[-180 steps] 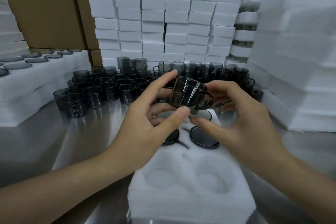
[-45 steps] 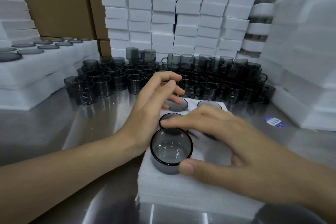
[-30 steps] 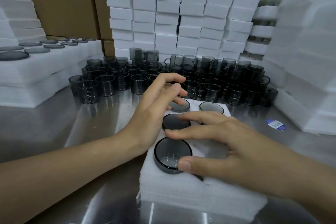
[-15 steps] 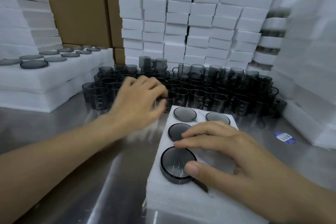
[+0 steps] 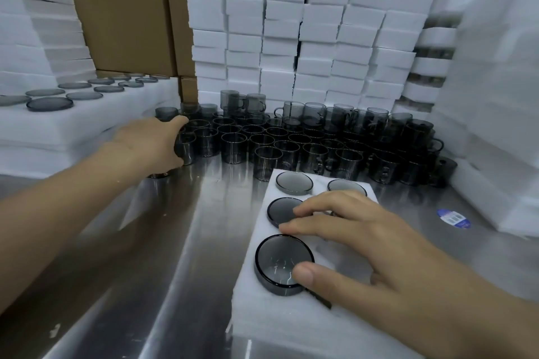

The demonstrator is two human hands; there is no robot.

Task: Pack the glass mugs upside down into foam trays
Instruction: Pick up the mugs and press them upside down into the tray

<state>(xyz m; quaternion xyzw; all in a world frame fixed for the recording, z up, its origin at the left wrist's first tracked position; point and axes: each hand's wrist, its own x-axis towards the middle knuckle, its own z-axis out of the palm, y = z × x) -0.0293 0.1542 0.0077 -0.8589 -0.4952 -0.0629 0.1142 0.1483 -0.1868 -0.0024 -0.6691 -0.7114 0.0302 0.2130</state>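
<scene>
Upturned mug [image 5: 280, 262] in foam tray [image 5: 262, 318]: right hand [image 5: 367, 242] spread, thumb touching it. Left hand [image 5: 148, 143] outstretched, curled round upright mug [image 5: 186, 153]. Box [image 5: 122, 14] lettering: "P".

A brushed steel table [image 5: 180, 242] carries everything. A white foam tray [image 5: 262, 318] lies flat on its near right part. Beyond it a dense cluster of upright smoky glass mugs [image 5: 291, 143] stands directly on the metal. Stacked foam trays [image 5: 58, 137] sit at the left edge, taller foam stacks [image 5: 495, 140] at the right, and a blue sticker [image 5: 453, 218] lies near those.
</scene>
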